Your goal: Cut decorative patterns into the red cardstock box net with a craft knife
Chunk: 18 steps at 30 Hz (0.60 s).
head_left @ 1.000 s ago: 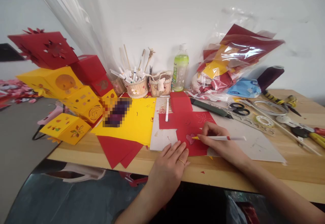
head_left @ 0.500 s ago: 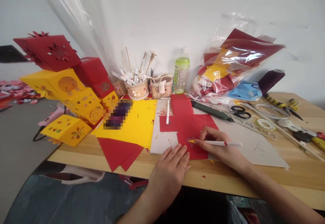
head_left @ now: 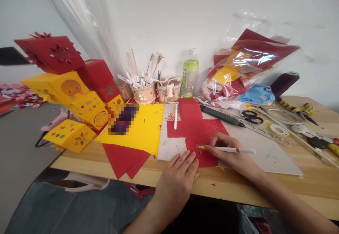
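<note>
My right hand (head_left: 227,149) pinches a white felt-tip pen (head_left: 245,150) with a yellow tip and a red band. The tip meets a small heart drawn on a cross-shaped piece of red paper (head_left: 177,130). Flat on the near left part of that paper lies my left hand (head_left: 178,174), fingers stretched out, a ring on one of them. A flower outline shows on the paper's right arm, and a faint round mark sits near its middle. A second white pen (head_left: 176,116) rests across the upper left, near the fold. Beneath is a pale grey board (head_left: 267,161).
Yellow sheets (head_left: 148,131) and red sheets (head_left: 124,158) lie left, beside stacked paper boxes (head_left: 70,135). Pen baskets (head_left: 143,95), a green bottle (head_left: 189,75) and a plastic bag of paper (head_left: 238,75) stand behind. A utility knife (head_left: 222,115), scissors (head_left: 253,117) and a ruler (head_left: 270,134) lie right.
The whole view has shifted very slightly. Both hands keep their places on the red paper, and the pen tip stays at the heart with barely any movement.
</note>
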Each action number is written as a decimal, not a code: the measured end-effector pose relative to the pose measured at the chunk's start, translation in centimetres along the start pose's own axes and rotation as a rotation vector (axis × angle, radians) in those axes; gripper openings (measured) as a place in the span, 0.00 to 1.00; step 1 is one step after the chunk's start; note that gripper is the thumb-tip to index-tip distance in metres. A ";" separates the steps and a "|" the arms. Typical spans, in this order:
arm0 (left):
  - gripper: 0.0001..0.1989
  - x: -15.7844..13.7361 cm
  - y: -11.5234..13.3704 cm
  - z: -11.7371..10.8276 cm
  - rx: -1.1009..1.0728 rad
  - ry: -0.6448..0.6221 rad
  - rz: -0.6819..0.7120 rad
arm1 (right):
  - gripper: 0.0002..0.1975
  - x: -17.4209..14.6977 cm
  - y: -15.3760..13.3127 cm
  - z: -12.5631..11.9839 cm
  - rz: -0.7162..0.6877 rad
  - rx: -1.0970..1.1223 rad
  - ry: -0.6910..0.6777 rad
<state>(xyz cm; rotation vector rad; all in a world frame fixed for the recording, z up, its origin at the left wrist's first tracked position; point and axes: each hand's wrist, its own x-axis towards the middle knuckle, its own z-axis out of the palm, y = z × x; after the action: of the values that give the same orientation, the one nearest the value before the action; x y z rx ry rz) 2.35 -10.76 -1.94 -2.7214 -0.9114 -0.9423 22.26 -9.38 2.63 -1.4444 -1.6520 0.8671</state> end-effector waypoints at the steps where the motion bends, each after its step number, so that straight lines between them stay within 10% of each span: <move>1: 0.12 0.0 0.0 0.0 0.000 0.004 0.001 | 0.14 0.0 0.0 0.0 -0.001 0.001 0.005; 18: 0.14 0.2 0.1 0.0 -0.027 0.022 -0.006 | 0.13 0.1 -0.1 0.0 0.012 0.022 0.013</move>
<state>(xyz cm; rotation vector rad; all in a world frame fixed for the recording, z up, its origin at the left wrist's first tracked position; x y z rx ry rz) 2.52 -10.79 -1.83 -2.7269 -0.9097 -0.9907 22.24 -9.26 2.70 -1.4432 -1.6210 0.8786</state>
